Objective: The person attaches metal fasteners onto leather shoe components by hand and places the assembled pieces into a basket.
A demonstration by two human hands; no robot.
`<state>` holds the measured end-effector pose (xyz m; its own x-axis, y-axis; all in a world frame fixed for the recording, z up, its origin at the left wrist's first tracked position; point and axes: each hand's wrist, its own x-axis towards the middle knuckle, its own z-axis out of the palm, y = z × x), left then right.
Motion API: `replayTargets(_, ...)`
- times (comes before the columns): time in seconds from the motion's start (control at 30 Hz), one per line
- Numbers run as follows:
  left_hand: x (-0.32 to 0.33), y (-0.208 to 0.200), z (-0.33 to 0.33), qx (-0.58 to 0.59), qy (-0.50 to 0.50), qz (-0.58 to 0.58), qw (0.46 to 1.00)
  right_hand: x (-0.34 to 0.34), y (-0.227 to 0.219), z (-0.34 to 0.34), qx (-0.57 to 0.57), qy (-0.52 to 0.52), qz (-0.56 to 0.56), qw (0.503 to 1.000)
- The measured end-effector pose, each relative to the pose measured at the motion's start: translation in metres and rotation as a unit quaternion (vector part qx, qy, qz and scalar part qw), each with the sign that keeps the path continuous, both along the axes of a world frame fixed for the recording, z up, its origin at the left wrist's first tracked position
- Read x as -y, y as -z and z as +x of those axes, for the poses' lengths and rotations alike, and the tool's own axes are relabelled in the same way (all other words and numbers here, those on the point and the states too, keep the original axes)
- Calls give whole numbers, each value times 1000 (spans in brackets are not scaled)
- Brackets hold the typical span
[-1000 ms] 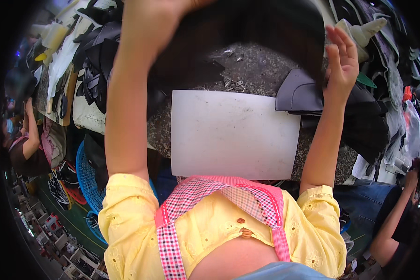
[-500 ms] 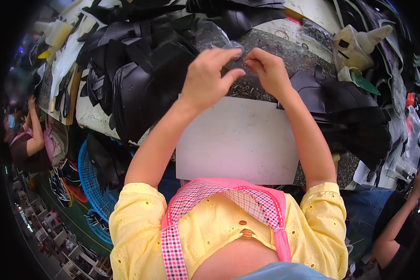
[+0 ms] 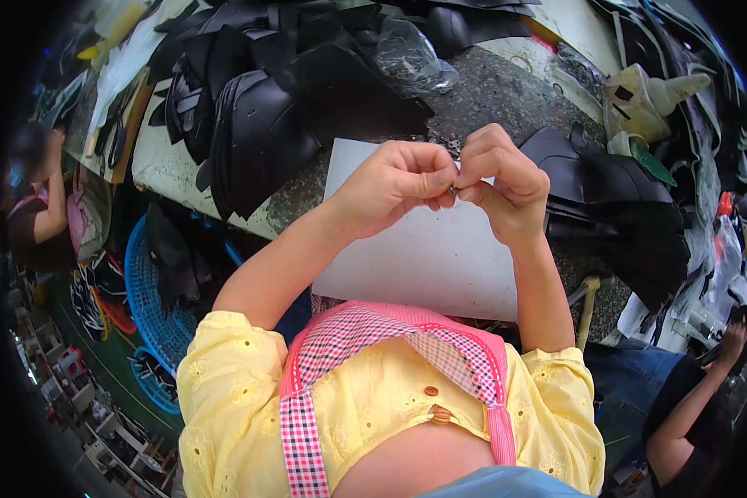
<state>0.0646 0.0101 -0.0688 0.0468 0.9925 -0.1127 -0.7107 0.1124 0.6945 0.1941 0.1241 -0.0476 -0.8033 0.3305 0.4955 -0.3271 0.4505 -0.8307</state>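
My left hand (image 3: 402, 184) and my right hand (image 3: 506, 178) meet fingertip to fingertip above a white board (image 3: 419, 266). Pinched between them is a small dark metal piece (image 3: 453, 191); its exact kind is too small to make out. Both hands are closed, with thumbs and forefingers pressed together on it. Just beyond the fingertips, a few tiny metal bits (image 3: 454, 148) lie on the speckled tabletop (image 3: 506, 91).
Stacked black leather pieces (image 3: 257, 124) lie to the left, and another black stack (image 3: 610, 178) to the right. A crumpled clear plastic bag (image 3: 411, 58) sits at the back, a pale glue bottle (image 3: 639, 95) at the back right. Below left stands a blue basket (image 3: 141, 274). Other people work at both sides.
Both hands have come back toward me from over the scattered metal bits and joined above the board. My left hand, open before, now pinches the small metal piece together with the right.
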Motion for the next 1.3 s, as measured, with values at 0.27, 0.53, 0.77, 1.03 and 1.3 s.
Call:
replayTargets(0.27, 15, 1, 2, -119, -2, 6, 993, 14, 15, -5, -23, 32, -8, 999)
replayTargets(0.53, 28, 21, -2, -85, -188, -19, 978, 39, 41, -35, -12, 126, -86, 988)
replayTargets(0.77, 56, -55, -78, -844, -351, -30, 404, 46, 29, -64, 12, 2, -352, 936)
replayTargets(1.03, 80, -34, -93, -869, -369, 18, 328, 56, -1, -74, 103, -61, -379, 918)
replayTargets(1.3, 62, -33, -48, -146, -291, -41, 945, 57, -7, -61, -39, -13, -265, 963)
